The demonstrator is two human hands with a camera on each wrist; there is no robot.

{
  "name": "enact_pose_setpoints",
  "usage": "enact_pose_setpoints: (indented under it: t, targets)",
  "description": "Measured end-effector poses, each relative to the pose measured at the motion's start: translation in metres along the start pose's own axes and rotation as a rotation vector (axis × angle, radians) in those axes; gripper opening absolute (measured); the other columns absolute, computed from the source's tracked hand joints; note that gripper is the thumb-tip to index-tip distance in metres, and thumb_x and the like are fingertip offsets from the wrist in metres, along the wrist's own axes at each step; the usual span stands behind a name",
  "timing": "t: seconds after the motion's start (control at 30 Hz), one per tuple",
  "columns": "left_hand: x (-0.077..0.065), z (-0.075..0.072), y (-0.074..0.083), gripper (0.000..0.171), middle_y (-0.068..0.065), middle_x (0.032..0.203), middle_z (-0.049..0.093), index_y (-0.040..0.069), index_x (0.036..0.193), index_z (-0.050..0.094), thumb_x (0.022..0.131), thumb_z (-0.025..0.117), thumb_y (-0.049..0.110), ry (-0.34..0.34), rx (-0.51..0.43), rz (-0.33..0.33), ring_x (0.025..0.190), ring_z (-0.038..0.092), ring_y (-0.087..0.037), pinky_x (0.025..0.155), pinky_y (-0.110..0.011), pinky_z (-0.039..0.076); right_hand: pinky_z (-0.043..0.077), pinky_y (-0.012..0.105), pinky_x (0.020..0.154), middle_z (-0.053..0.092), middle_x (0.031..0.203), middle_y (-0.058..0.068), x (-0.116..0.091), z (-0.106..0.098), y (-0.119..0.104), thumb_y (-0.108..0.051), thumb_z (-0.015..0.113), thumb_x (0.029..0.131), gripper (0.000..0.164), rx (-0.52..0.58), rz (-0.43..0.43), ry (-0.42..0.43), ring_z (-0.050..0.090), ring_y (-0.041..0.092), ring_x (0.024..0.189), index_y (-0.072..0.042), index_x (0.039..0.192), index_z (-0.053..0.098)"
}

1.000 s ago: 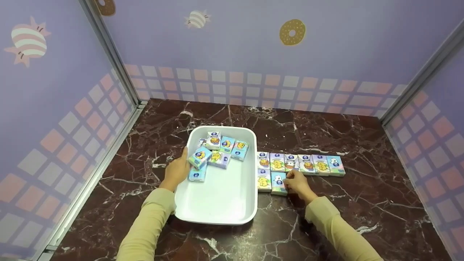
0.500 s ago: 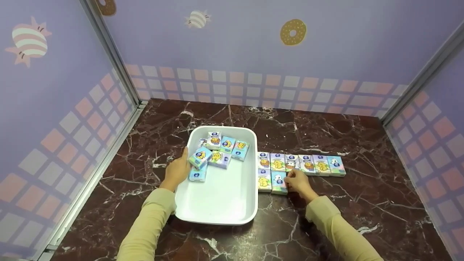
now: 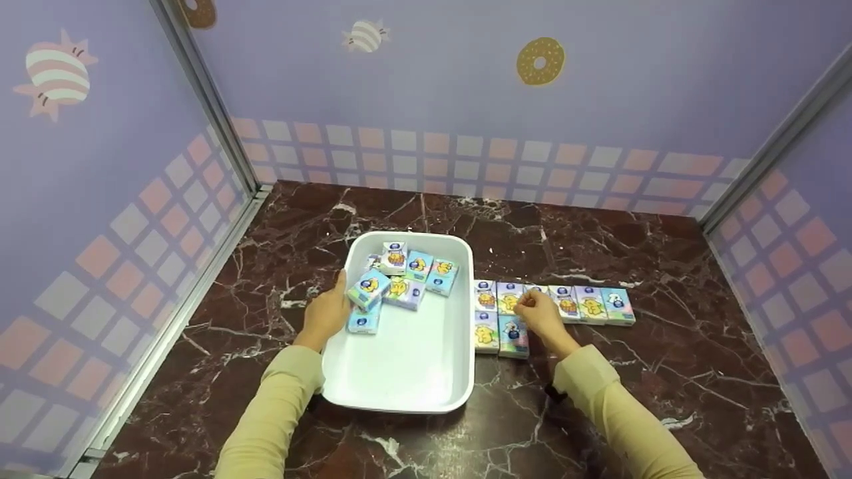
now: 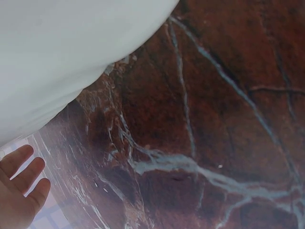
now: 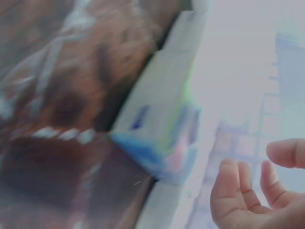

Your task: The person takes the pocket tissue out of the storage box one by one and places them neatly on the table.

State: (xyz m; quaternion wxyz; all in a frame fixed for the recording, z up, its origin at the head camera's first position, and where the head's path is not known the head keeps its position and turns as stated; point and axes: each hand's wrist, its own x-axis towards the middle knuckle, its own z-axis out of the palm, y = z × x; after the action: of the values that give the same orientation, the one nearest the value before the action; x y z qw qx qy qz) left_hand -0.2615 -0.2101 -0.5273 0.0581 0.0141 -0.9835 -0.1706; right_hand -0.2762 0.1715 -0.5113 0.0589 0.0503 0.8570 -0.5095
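My left hand [image 3: 326,313] rests at the left wall of a white plastic tray [image 3: 406,379]; in the left wrist view its fingers [image 4: 28,176] reach loosely beside the tray's outer side. Several small cartoon-printed packs, like pocket tissues, lie jumbled in the tray's far half, a blue one [image 3: 369,286] on top at the left. My right hand [image 3: 540,316] hovers above packs laid out right of the tray, holding nothing, thumb and fingertips apart in the right wrist view. A blue pack [image 3: 513,336] lies just below it, beside a purple pack [image 3: 486,331].
A back row of several packs runs rightward from the tray, ending with a blue pack [image 3: 618,306]. Everything stands on a dark red marbled tabletop [image 3: 665,372], enclosed by lilac printed walls [image 3: 439,80] at the back and both sides.
My right hand has let go of the blue pack in the front row and lifted up and slightly away from me. The left hand and the tray have stayed put.
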Motion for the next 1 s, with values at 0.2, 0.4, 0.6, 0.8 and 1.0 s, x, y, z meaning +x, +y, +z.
enact_pose_setpoints:
  t: [0.2,0.4,0.6,0.8,1.0]
  targets:
    - [0.000,0.001,0.001,0.050,-0.020,0.076,0.060,0.006,0.138,0.029,0.090,0.036,0.016,0.003,0.005,0.000,0.060,0.056,-0.033,0.057,-0.046,0.044,0.048,0.028,0.052,0.051,0.069,-0.001,-0.002,0.011,-0.029,-0.004,0.053,0.080,0.006,0.089,-0.035,-0.087,0.056,0.016,0.062,0.000,0.083,0.052]
    - [0.000,0.001,0.000,0.050,-0.021,0.079,0.061,0.006,0.138,0.029,0.089,0.037,0.015,0.007,0.004,-0.002,0.062,0.057,-0.034,0.057,-0.046,0.044,0.049,0.031,0.056,0.051,0.071,-0.001,-0.004,0.025,-0.052,-0.004,0.053,0.080,0.009,0.197,-0.054,-0.187,0.055,0.013,0.063,0.001,0.087,0.053]
    - [-0.001,0.001,0.000,0.050,-0.021,0.081,0.061,0.005,0.138,0.029,0.089,0.036,0.015,0.010,0.008,0.006,0.066,0.058,-0.036,0.060,-0.048,0.045,0.051,0.035,0.066,0.052,0.084,0.004,-0.007,0.042,-0.076,-0.006,0.052,0.081,0.017,0.291,-0.020,-0.334,0.058,0.017,0.072,0.000,0.096,0.050]
    - [-0.001,0.000,0.000,0.050,-0.020,0.073,0.060,0.005,0.138,0.029,0.089,0.037,0.015,0.008,0.001,0.012,0.057,0.055,-0.033,0.054,-0.045,0.043,0.048,0.040,0.076,0.057,0.098,0.013,-0.007,0.061,-0.096,-0.006,0.052,0.081,0.022,0.446,0.097,-0.486,0.060,0.018,0.076,-0.008,0.103,0.048]
    - [-0.001,-0.001,0.000,0.051,-0.018,0.069,0.058,0.005,0.138,0.029,0.089,0.038,0.015,-0.006,0.013,0.000,0.051,0.049,-0.027,0.050,-0.043,0.041,0.050,0.035,0.070,0.061,0.085,0.006,-0.004,0.082,-0.106,-0.005,0.049,0.084,0.032,0.590,0.151,-0.572,0.061,0.016,0.073,-0.005,0.116,0.042]
